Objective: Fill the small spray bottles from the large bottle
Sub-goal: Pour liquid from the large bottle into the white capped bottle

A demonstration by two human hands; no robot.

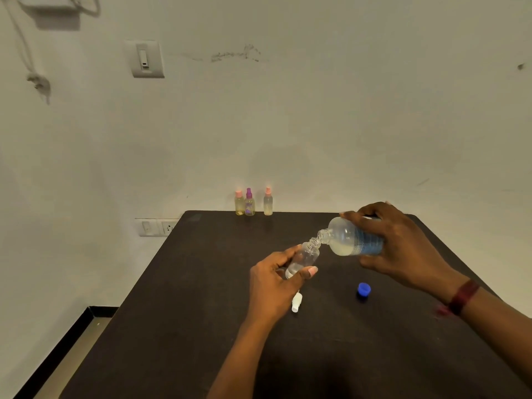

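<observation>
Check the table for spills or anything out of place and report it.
No spill shows on the table. The white spray head and blue cap lie loose, expected while pouring. Only oddity: a reddish smear by the right wrist, perhaps a reflection of the wristband.

A dark table carries three small spray bottles at frame centre, a white spray top and a blue cap lower right.
</observation>
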